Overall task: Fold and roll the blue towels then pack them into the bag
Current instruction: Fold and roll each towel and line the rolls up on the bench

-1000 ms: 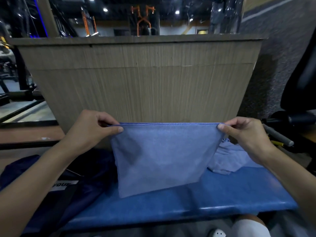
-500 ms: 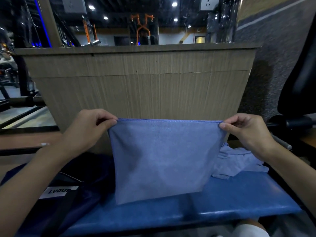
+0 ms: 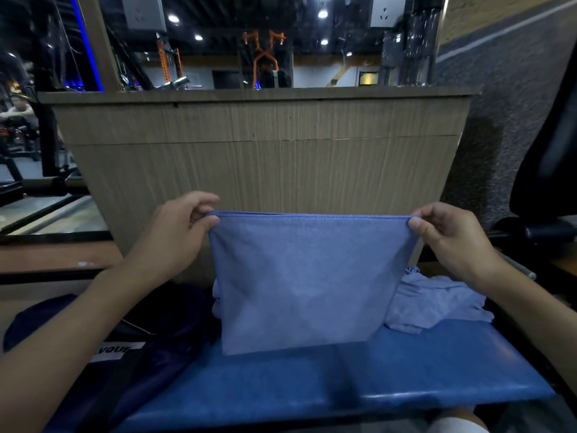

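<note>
Both hands are up over the bench point(image 3: 343, 385). The left grip point(image 3: 175, 235) is clamped on the top left corner of the blue towel point(image 3: 306, 282), thumb against curled fingers. The right grip point(image 3: 449, 242) is clamped the same way on the top right corner. We see the top hem pulled taut and roughly level between the two.

The towel hangs flat over the middle of the bench, facing us and narrowing toward the bottom. Its lower edge is down at the bench pad; we can't tell if it touches the pad or hangs just clear.

The crumpled towels point(image 3: 437, 304), a paler blue, lie in a heap at the far right end of the bench, partly hidden behind the hanging towel.

The bag point(image 3: 150, 348), dark navy and slumped, sits at the left end of the bench under our left forearm. Its white label point(image 3: 117, 351) reads partly "VOUE". We can't tell if the bag's mouth is open.

A wood-grain panel point(image 3: 265, 170) stands upright right behind the bench, with a ledge on top. A mirror point(image 3: 327, 42) above that ledge carries two wall sockets. Black equipment point(image 3: 549, 170) stands off the right end of the bench.
</note>
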The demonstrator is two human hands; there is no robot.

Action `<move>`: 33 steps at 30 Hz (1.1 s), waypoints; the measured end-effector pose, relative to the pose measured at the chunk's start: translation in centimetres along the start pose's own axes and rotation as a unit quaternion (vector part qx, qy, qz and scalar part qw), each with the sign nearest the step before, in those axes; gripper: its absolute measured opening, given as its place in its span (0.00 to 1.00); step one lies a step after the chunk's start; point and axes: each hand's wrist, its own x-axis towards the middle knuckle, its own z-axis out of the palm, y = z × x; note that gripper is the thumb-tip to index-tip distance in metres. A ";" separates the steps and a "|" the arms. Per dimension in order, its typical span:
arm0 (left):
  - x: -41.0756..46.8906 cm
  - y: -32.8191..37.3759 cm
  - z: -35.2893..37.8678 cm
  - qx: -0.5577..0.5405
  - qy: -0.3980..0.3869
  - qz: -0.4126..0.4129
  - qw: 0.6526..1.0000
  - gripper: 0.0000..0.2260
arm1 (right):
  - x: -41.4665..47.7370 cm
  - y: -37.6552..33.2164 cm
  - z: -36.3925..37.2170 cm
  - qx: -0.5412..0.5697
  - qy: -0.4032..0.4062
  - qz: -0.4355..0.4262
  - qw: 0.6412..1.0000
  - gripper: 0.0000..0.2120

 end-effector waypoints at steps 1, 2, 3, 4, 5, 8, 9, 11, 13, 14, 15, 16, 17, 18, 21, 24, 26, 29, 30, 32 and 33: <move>0.1 -0.1 0.0 0.004 -0.008 -0.005 1.000 0.10 | 0.0 -0.2 0.1 0.011 0.002 0.001 1.000 0.03; 0.2 -0.1 0.1 0.006 -0.016 -0.009 1.000 0.11 | 0.0 -0.3 0.1 0.020 0.003 0.003 1.000 0.03; 0.3 -0.1 0.2 -0.002 -0.021 -0.019 1.000 0.12 | 0.0 -0.5 0.1 0.027 0.005 0.006 1.000 0.03; 0.2 0.0 0.3 -0.019 -0.026 -0.031 0.999 0.12 | 0.0 -0.5 0.1 0.034 0.007 0.007 0.999 0.03; 0.2 0.1 0.4 -0.044 -0.030 -0.042 0.998 0.12 | 0.0 -0.6 0.1 0.043 0.009 0.008 0.999 0.04; -0.1 0.4 0.5 -0.094 -0.043 -0.060 0.993 0.10 | 0.0 -0.6 0.0 0.055 0.009 0.014 0.998 0.05; -0.1 0.4 0.5 -0.100 -0.049 -0.060 0.992 0.10 | 0.0 -0.6 0.0 0.051 0.007 0.017 0.999 0.05; -0.2 0.2 0.6 -0.105 -0.066 -0.061 0.990 0.10 | 0.0 -0.5 -0.1 0.048 0.001 0.021 0.999 0.04; -0.4 0.1 0.7 -0.103 -0.086 -0.060 0.989 0.11 | 0.0 -0.3 -0.2 0.049 -0.001 0.023 0.999 0.05; -0.5 0.1 0.7 -0.110 -0.096 -0.062 0.987 0.11 | 0.1 -0.2 -0.3 0.049 0.000 0.024 0.999 0.05; -0.6 0.2 0.8 -0.121 -0.106 -0.064 0.985 0.12 | 0.1 -0.2 -0.3 0.049 0.003 0.025 0.998 0.05; -0.7 0.3 0.8 -0.129 -0.115 -0.063 0.983 0.13 | 0.1 -0.1 -0.4 0.048 0.006 0.026 0.999 0.05; -0.7 0.5 0.8 -0.131 -0.120 -0.057 0.982 0.14 | 0.2 -0.1 -0.4 0.045 0.008 0.026 0.999 0.05; -0.8 0.5 0.8 -0.130 -0.122 -0.049 0.983 0.13 | 0.2 -0.1 -0.4 0.042 0.010 0.027 0.999 0.04; -0.7 0.8 0.6 -0.122 -0.118 -0.037 0.985 0.12 | 0.2 -0.1 -0.5 0.042 0.014 0.029 0.999 0.05; -0.6 1.1 0.4 -0.159 -0.143 -0.037 0.976 0.12 | 0.4 0.0 -0.8 0.050 0.018 0.017 0.998 0.06; -0.7 1.1 0.2 -0.175 -0.159 -0.016 0.971 0.06 | 0.6 0.0 -1.1 0.055 0.024 0.017 0.998 0.07; -1.1 1.2 -0.2 -0.144 -0.171 0.033 0.974 0.07 | 0.7 0.1 -1.2 0.059 0.024 0.018 0.998 0.07; -1.2 1.4 -0.3 -0.123 -0.174 0.054 0.976 0.08 | 0.7 0.1 -1.2 0.061 0.024 0.018 0.998 0.07; -1.3 1.9 -0.3 -0.097 -0.176 0.088 0.976 0.06 | 0.7 0.1 -1.2 0.064 0.026 0.017 0.997 0.07; -1.3 1.9 -0.2 -0.095 -0.173 0.098 0.975 0.07 | 0.7 0.1 -1.2 0.064 0.028 0.017 0.997 0.07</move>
